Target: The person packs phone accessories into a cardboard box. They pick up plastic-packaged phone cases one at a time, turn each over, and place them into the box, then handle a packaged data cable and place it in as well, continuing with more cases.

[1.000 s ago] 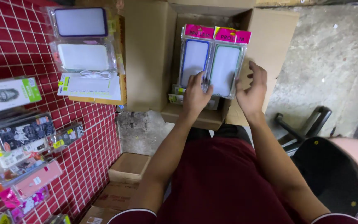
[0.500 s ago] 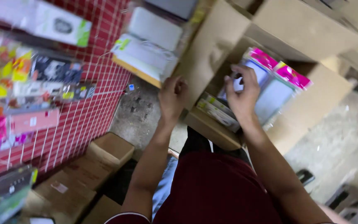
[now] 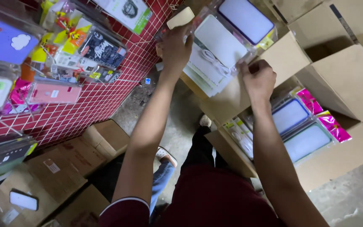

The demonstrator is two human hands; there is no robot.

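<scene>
Both hands [image 3: 176, 46] [image 3: 257, 77] reach up, gripping white packet [image 3: 219, 42].

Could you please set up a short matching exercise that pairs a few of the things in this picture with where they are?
Things:
1. Left hand
2. Right hand
3. Pink-topped packets
4. Pink phone case

Places:
A. hanging on the red wire grid
B. lying in the open cardboard box
C. at the lower edge of the clear packet with a white cable
D. at the upper end of that packet stack, by a beige tab

Pairs: 1-D, 2-C, 3-B, 4-A
</scene>
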